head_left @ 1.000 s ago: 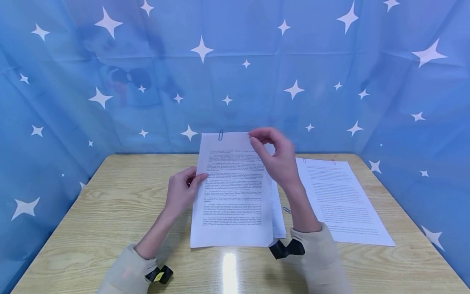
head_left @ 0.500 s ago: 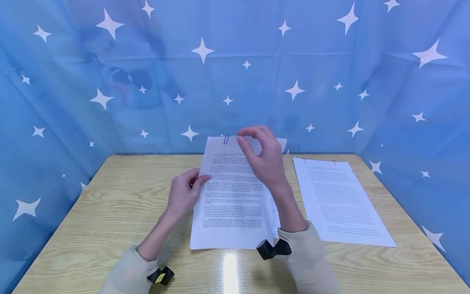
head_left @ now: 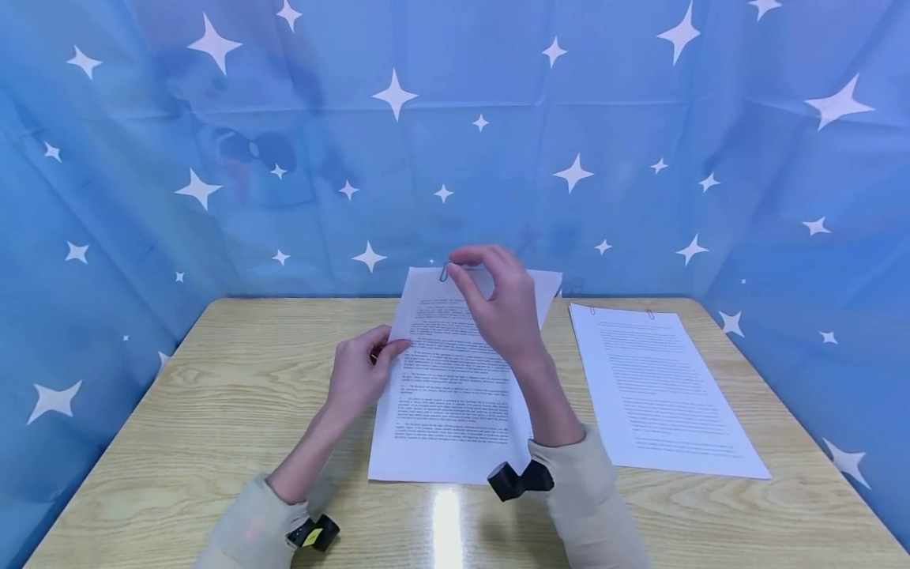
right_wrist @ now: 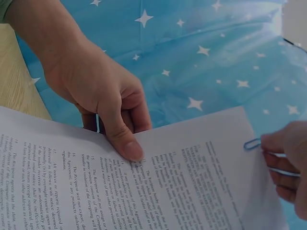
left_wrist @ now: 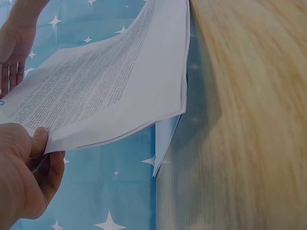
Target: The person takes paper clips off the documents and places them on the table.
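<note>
Wood-grain tabletop [head_left: 213, 411], left hand [head_left: 359, 371] pinching curved printed sheets [head_left: 448, 395], right hand [head_left: 501, 308] pinching looped blue paperclip [right_wrist: 251, 144]

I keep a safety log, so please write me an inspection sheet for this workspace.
Surface: wooden table, with a bright strip of glare near the front.
Job's things: printed papers with a blue paper clip at the top edge.
Clutter: nothing loose seen; another stack of papers with two red paper clips lies at right.
Hands: left hand pinches the printed papers' left edge; right hand has its fingers at the blue paper clip, grip unclear.
Cables: nothing certain; a thin dark line in the right wrist view is unidentifiable.
Surroundings: blue curtain with white stars.
</note>
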Tool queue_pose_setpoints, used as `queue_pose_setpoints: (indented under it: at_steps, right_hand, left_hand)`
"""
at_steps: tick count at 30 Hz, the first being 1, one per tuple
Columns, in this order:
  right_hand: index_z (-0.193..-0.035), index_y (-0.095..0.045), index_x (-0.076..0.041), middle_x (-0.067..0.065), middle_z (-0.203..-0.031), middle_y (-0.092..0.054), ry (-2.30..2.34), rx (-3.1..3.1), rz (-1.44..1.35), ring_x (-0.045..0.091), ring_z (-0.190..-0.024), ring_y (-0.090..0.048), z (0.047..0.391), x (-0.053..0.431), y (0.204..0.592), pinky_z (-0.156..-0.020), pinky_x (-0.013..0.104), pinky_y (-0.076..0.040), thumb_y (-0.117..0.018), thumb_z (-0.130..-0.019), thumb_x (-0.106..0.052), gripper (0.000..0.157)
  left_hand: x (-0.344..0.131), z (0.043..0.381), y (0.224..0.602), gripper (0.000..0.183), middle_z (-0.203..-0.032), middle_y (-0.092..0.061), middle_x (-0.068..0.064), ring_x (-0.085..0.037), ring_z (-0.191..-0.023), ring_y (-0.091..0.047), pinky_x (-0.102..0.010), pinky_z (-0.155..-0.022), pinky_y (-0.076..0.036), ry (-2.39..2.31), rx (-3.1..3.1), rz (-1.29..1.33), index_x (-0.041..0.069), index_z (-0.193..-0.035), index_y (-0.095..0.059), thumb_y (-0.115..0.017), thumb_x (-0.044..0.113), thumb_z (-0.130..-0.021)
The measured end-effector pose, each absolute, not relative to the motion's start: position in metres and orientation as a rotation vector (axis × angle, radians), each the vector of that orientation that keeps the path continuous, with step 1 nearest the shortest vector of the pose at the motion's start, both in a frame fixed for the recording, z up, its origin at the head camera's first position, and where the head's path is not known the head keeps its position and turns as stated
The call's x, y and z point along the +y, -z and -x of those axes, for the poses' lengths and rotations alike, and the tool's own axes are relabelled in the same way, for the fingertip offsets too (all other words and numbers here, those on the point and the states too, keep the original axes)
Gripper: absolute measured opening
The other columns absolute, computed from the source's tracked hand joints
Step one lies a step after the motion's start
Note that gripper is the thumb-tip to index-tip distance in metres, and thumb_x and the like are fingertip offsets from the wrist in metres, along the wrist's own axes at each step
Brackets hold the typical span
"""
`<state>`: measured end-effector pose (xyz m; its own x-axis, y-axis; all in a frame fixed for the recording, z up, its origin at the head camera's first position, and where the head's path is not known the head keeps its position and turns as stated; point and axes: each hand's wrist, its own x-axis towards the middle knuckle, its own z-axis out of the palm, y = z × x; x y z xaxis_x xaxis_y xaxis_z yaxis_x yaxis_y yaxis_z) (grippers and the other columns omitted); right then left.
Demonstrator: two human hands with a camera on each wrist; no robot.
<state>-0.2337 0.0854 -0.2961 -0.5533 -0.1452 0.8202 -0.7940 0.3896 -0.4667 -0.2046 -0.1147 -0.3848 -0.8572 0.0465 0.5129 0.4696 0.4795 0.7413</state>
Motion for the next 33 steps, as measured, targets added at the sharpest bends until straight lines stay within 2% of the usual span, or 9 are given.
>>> queue_pose_setpoints:
  at_steps: [5,17,25,33]
  right_hand:
    - [-0.099,-0.074,-0.002,0.007,-0.096,-0.073,-1.183,-1.939,-0.818,0.019,-0.091,-0.064,0.2352,0.0841,0.2975,-0.094,0.039,-0.043,-0.072,-0.095,-0.009,0.008]
    - [-0.095,-0.071,0.000,0.011,-0.093,-0.071,-1.255,-1.907,-0.815,0.020,-0.088,-0.065,0.2366,0.0840,0.3004,-0.083,0.034,-0.050,-0.071,-0.094,-0.006,0.006]
    - [-0.094,-0.070,0.002,0.012,-0.092,-0.071,-1.252,-1.864,-0.808,0.022,-0.085,-0.066,0.2354,0.0814,0.2999,-0.081,0.032,-0.051,-0.070,-0.095,-0.007,0.009]
    - [-0.094,-0.071,0.002,0.013,-0.091,-0.071,-1.244,-1.834,-0.794,0.022,-0.084,-0.066,0.2344,0.0812,0.3017,-0.081,0.030,-0.050,-0.072,-0.092,0.000,0.004]
  left_hand:
    - [-0.1151,0.2048,0.3846,0.005,-0.076,-0.071,-0.010,-0.015,-0.057,-0.060,-0.024,-0.048,-0.045,1.336,-2.306,0.431,0.000,-0.096,-0.075,-0.071,0.002,-0.093]
    - [-0.1158,0.2046,0.3836,0.005,-0.076,-0.071,-0.010,-0.014,-0.057,-0.060,-0.024,-0.048,-0.044,1.326,-2.302,0.446,0.000,-0.096,-0.075,-0.071,0.002,-0.093]
    - [-0.1156,0.2038,0.3829,0.006,-0.077,-0.071,-0.010,-0.015,-0.057,-0.060,-0.024,-0.049,-0.045,1.357,-2.301,0.447,0.000,-0.097,-0.075,-0.071,0.001,-0.093]
    - [-0.1144,0.2025,0.3834,0.007,-0.077,-0.071,-0.009,-0.014,-0.057,-0.059,-0.024,-0.049,-0.046,1.385,-2.308,0.443,0.000,-0.098,-0.075,-0.071,0.002,-0.094]
